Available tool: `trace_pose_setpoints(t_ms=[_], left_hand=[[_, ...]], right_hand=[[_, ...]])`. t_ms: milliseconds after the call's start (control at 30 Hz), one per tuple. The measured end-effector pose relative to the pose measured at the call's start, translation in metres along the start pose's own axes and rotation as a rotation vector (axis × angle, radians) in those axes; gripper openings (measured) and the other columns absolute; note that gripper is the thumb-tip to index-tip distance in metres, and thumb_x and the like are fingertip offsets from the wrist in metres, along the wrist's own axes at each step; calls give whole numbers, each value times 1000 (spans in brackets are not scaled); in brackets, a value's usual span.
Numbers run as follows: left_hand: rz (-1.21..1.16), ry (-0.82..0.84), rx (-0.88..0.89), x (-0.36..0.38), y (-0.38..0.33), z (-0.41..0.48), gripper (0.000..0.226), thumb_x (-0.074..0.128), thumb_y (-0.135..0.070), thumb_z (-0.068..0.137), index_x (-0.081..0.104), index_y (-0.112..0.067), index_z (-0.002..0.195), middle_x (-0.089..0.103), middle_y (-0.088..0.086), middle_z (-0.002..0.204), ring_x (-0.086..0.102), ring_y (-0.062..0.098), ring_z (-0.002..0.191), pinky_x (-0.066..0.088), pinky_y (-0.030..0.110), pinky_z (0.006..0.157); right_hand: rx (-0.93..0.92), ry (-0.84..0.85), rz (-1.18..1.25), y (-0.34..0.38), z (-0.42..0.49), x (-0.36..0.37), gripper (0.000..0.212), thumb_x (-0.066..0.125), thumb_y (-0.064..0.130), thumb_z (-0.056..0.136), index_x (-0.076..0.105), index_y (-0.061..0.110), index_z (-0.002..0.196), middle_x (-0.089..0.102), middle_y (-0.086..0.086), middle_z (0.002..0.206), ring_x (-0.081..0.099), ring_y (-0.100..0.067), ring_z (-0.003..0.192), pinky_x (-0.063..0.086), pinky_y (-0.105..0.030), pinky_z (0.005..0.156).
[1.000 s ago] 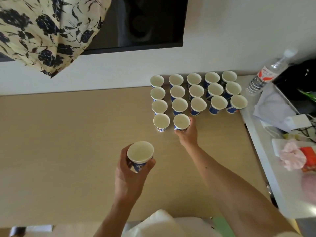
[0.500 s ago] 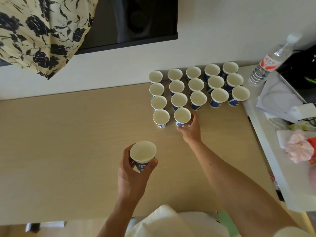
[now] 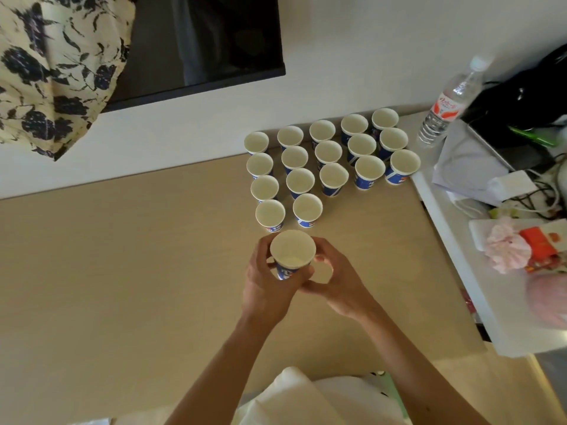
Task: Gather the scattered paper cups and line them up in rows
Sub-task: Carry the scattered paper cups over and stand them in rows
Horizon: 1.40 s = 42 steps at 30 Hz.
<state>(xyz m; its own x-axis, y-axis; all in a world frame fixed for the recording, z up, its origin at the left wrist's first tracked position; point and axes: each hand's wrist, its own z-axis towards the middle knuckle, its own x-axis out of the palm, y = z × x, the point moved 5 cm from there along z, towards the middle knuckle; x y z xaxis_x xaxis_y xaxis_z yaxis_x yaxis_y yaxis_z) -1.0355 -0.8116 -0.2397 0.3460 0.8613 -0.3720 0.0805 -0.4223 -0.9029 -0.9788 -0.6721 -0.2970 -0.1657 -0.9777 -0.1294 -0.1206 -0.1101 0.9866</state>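
In the head view, we hold one paper cup upright, mouth up, between both hands above the middle of the tan table. Our left hand wraps its fingers and thumb round the cup's blue lower wall. Our right hand curves in from the other side, its forefinger touching the cup's right wall just under the rim and its thumb meeting the left thumb below. Both hands are therefore closed on the same cup. We cannot tell whether its base touches the table.

Just beyond the held cup, the rows of cups stand at the table's far right corner, all upright and white inside. Three full rows of five run from the far edge toward us. A fourth row nearest us has only two cups, at its left end, and the held cup sits just in front of these two.

Past the table's right edge, a white counter carries a clear water bottle and some clutter. On the wall behind hangs a dark screen, with a floral cloth over its left part.
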Motion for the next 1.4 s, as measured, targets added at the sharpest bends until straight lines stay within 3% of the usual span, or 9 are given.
trace_pose_setpoints(t_ms=[100, 200, 300, 400, 567, 733, 900, 1167, 1400], left_hand=[[2, 36, 53, 15, -10, 4, 66, 90, -13, 66, 57, -27, 121, 67, -19, 107, 63, -5, 94, 50, 8, 72], [45, 73, 112, 21, -18, 7, 77, 90, -17, 67, 46, -36, 128, 60, -23, 116, 59, -6, 103, 48, 7, 80], [88, 78, 94, 18, -13, 7, 88, 90, -30, 68, 39, -32, 139, 55, -16, 130, 54, 2, 118, 46, 19, 95], [61, 15, 24, 7, 3, 3, 86, 89, -32, 69, 41, -29, 140, 56, -13, 133, 54, 5, 121, 48, 30, 100], [32, -109, -38, -11, 28, -13, 78, 89, -30, 70, 46, -29, 135, 59, -13, 128, 54, 0, 119, 52, 30, 95], [23, -170, -65, -25, 40, -20, 73, 88, -29, 71, 47, -35, 131, 59, -17, 126, 55, -1, 120, 51, 25, 92], [25, -194, -85, -34, 48, -22, 69, 87, -26, 73, 49, -33, 130, 61, -17, 124, 56, -2, 119, 51, 23, 89], [12, -216, -92, -38, 54, -24, 67, 86, -26, 74, 51, -29, 131, 62, -15, 124, 57, 1, 119, 52, 23, 88], [-17, -253, -115, -51, 58, -30, 65, 85, -27, 75, 52, -30, 131, 63, -12, 123, 57, 5, 120, 52, 25, 89]], right_hand=[[-48, -71, 4, 7, 4, -13, 67, 83, 28, 70, 55, 33, 130, 67, 13, 121, 59, -12, 113, 41, -33, 98], [-70, -118, -30, 1, 9, -24, 65, 82, 32, 71, 54, 31, 130, 67, 10, 120, 60, -16, 110, 43, -34, 92], [-50, -256, -28, -12, 16, -42, 65, 83, 45, 69, 55, 33, 126, 66, 12, 117, 60, -15, 104, 49, -31, 85], [39, -447, -7, -37, 29, -64, 60, 83, 42, 64, 54, 40, 117, 65, 20, 111, 62, -5, 99, 47, -15, 77], [186, -543, -63, -80, 61, -82, 57, 86, 24, 66, 51, 31, 110, 61, 23, 96, 60, 5, 86, 44, -9, 69], [201, -577, -147, -99, 85, -92, 58, 87, 24, 64, 45, 27, 104, 61, 15, 93, 59, 8, 75, 43, -5, 63], [205, -601, -230, -106, 96, -95, 64, 90, 21, 66, 47, 17, 113, 63, 4, 104, 60, -12, 83, 47, -26, 74], [191, -620, -257, -103, 101, -97, 70, 91, 21, 66, 47, 15, 120, 63, 3, 109, 61, -14, 88, 52, -31, 80], [270, -678, -173, -105, 59, -81, 83, 86, 6, 70, 41, 9, 139, 54, -8, 132, 56, -22, 113, 50, -46, 96]])
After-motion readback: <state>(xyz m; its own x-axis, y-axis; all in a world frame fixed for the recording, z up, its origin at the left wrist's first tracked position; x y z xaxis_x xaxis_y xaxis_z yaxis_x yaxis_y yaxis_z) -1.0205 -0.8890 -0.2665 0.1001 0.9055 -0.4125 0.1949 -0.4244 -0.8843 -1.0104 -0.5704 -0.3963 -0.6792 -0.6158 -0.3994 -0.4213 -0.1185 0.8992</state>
